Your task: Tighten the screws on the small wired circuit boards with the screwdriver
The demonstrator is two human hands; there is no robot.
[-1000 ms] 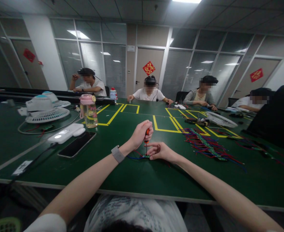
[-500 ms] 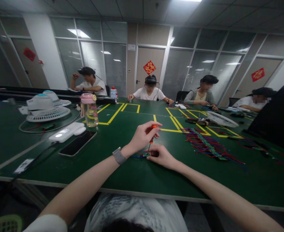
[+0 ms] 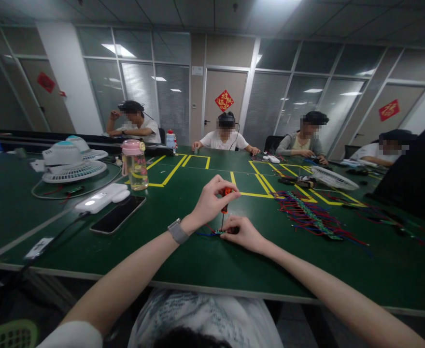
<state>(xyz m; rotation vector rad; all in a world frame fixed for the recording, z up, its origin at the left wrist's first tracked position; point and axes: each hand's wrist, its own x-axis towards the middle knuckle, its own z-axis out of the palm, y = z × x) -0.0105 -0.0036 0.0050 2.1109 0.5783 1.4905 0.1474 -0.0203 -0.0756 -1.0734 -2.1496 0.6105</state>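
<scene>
My left hand (image 3: pixel 212 198) grips the orange-and-black handle of a screwdriver (image 3: pixel 225 209), fingers and thumb closed around its top. The screwdriver stands nearly upright, and its thin shaft reaches down to a small green circuit board (image 3: pixel 218 232) on the table. Pinched at the board's right side is my right hand (image 3: pixel 243 233), which rests on the tabletop and covers part of the board. Blue and red wires (image 3: pixel 205 234) trail from the board to the left. Where exactly the tip meets the board is too small to make out.
A row of wired circuit boards (image 3: pixel 308 212) lies to the right. On the left are a phone (image 3: pixel 118 215), a white power strip (image 3: pixel 102 198), a pink-lidded bottle (image 3: pixel 134 166) and a white fan (image 3: pixel 73 164). Yellow tape (image 3: pixel 172 171) marks the green table (image 3: pixel 183 270). Several people sit opposite.
My left hand's fingers have shifted around the screwdriver's handle, showing more of its top, and the screwdriver stands more upright. My right hand stays at the circuit board.
</scene>
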